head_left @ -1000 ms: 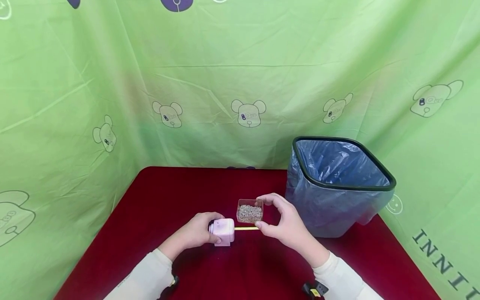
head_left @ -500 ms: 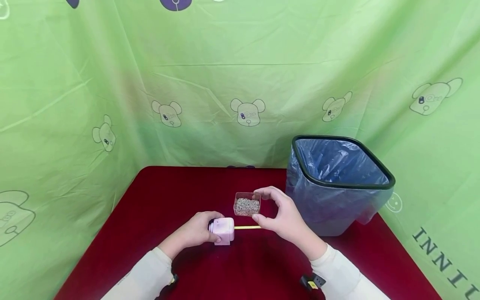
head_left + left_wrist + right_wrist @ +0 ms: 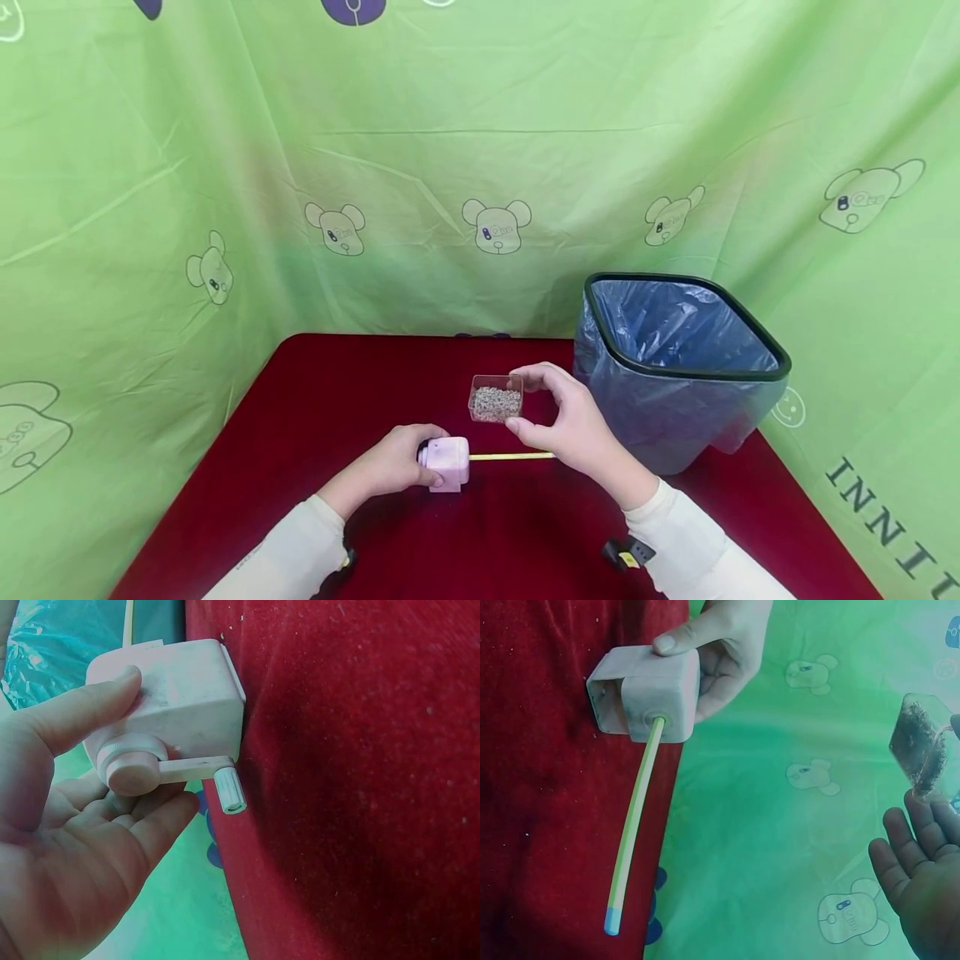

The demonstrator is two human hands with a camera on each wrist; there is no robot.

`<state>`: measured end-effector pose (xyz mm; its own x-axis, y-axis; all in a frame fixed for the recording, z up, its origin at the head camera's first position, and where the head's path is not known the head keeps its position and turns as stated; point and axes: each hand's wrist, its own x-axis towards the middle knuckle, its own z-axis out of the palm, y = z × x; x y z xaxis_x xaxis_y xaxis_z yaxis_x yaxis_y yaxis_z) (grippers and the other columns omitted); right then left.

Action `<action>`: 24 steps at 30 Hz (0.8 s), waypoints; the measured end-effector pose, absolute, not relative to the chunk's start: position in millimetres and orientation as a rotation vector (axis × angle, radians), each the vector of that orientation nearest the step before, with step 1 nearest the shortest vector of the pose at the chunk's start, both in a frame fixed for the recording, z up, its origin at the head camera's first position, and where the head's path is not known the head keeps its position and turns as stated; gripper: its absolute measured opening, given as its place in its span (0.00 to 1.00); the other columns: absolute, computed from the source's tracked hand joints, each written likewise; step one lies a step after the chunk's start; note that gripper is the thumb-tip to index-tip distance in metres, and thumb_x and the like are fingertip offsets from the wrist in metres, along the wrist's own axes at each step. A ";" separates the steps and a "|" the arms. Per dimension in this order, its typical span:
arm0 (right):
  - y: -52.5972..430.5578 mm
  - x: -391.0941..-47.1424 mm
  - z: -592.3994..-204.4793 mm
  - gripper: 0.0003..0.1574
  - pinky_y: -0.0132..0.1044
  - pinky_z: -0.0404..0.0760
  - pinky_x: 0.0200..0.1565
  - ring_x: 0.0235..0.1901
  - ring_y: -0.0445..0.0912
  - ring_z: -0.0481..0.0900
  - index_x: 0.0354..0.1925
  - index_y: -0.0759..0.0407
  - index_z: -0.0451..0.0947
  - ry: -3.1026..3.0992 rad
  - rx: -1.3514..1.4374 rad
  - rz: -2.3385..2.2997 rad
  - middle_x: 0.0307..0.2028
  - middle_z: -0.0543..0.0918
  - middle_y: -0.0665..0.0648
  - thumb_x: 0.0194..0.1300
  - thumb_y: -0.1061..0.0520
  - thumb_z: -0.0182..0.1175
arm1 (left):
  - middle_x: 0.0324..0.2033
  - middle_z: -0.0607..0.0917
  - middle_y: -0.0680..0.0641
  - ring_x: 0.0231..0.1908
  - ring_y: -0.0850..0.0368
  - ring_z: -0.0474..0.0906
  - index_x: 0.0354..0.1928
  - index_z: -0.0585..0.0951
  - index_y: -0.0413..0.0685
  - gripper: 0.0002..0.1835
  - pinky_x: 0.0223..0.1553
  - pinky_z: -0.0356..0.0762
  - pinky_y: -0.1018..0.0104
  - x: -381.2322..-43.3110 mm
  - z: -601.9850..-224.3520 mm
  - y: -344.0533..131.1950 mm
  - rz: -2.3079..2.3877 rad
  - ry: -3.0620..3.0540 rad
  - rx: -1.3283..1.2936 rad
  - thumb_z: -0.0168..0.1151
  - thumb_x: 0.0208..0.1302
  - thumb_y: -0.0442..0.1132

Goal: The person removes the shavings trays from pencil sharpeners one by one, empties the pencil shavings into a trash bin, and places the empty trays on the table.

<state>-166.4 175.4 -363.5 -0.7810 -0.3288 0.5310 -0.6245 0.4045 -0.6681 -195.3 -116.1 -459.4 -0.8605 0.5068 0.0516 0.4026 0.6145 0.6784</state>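
Note:
My left hand (image 3: 392, 461) grips a pale pink crank pencil sharpener (image 3: 447, 463) low over the table, thumb on one side. Its crank handle (image 3: 230, 790) points away from the fingers in the left wrist view. A yellow-green pencil (image 3: 634, 840) with a blue end sticks out of the sharpener's front hole. The sharpener's drawer slot shows hollow in the right wrist view. Between thumb and fingers, my right hand (image 3: 566, 425) pinches a small clear shavings drawer (image 3: 496, 398) by its right side, raised above the pencil. Grainy grey-brown shavings partly fill the drawer.
A bin (image 3: 697, 375) with a black rim and a bluish plastic liner stands at the table's right, just beyond my right hand. Dark red cloth (image 3: 360, 392) covers the table. Green printed curtains (image 3: 420, 167) enclose the back and sides. Small specks dot the cloth.
My right hand has raised the shavings drawer up and away from the sharpener, showing more of the pencil. The left hand and sharpener have stayed in place.

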 end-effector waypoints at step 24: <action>181.4 -166.7 -345.1 0.32 0.40 0.75 0.57 0.53 0.52 0.78 0.59 0.53 0.78 -2.345 0.812 1.289 0.51 0.83 0.46 0.56 0.57 0.75 | 0.45 0.85 0.51 0.40 0.58 0.78 0.57 0.81 0.42 0.31 0.46 0.78 0.57 -197.1 -460.2 -116.8 1.063 2.695 0.778 0.81 0.48 0.35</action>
